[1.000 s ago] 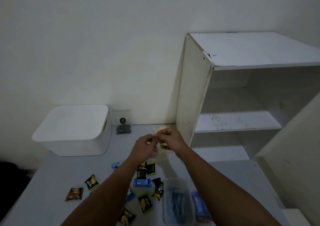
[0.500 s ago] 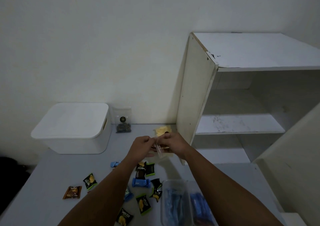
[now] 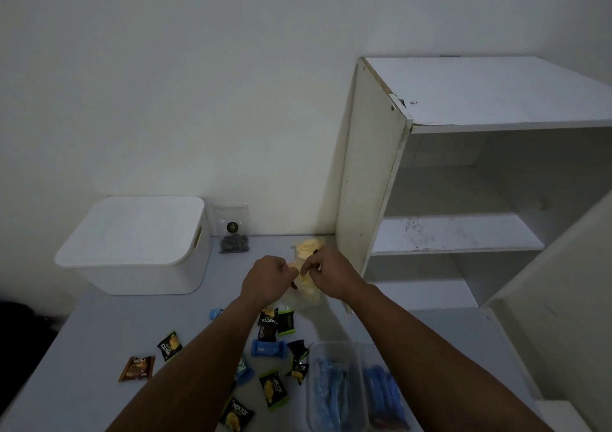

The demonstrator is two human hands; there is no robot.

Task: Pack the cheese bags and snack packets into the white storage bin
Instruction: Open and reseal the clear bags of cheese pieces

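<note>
Your left hand and right hand both pinch the top of a clear cheese bag just above the table, at centre frame. You look to be sealing it: run the pinch fully along the strip. A second cheese bag lies at 12 o'clock. The bin, at 9 o'clock, is lidded, so open it first. Packets lie scattered at 6 o'clock.
</note>
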